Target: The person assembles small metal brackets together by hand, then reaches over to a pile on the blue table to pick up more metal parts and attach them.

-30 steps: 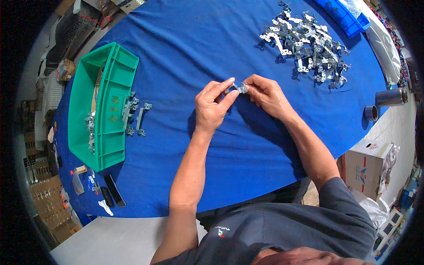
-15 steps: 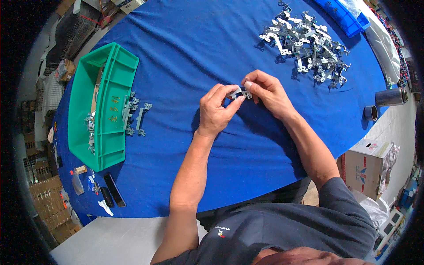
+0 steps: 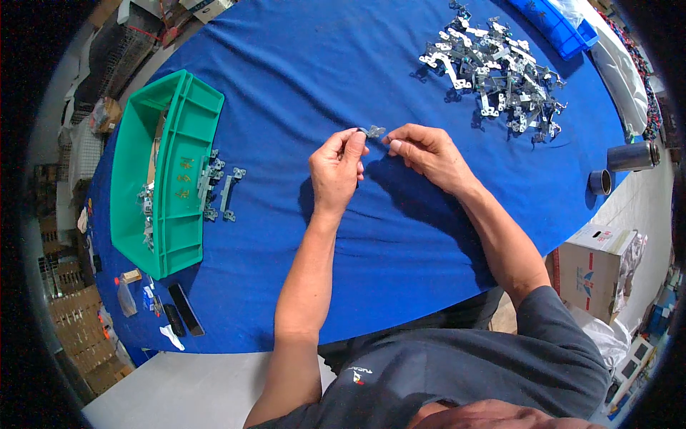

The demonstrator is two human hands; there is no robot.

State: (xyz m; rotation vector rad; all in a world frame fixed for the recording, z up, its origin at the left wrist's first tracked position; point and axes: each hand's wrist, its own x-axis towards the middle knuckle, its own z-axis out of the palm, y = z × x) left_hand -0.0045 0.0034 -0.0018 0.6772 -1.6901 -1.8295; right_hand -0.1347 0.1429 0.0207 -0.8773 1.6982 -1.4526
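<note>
Over the middle of the blue cloth, my left hand (image 3: 337,170) pinches a small metal bracket (image 3: 375,131) between thumb and fingers. The bracket's perforated end sticks out toward the right, while the rest is hidden in the grip. Just right of it is my right hand (image 3: 431,157), its thumb and forefinger pressed together near the bracket's tip. Whatever those fingertips hold, if anything, is too small to make out. Similar metal brackets (image 3: 500,79) lie heaped at the far right. Several more brackets (image 3: 227,193) rest beside the green crate at the left.
A green plastic crate (image 3: 194,236) stands at the left with metal parts inside. Near the front left edge lie a phone (image 3: 186,309) and a small bottle (image 3: 126,299). A blue bin (image 3: 564,36), a metal flask (image 3: 633,156) and a cup (image 3: 600,182) line the right side; a cardboard box (image 3: 586,275) stands beyond.
My left hand has turned and drawn slightly left, tilting the bracket so its end points right. My right hand has come off the bracket and moved slightly away from it.
</note>
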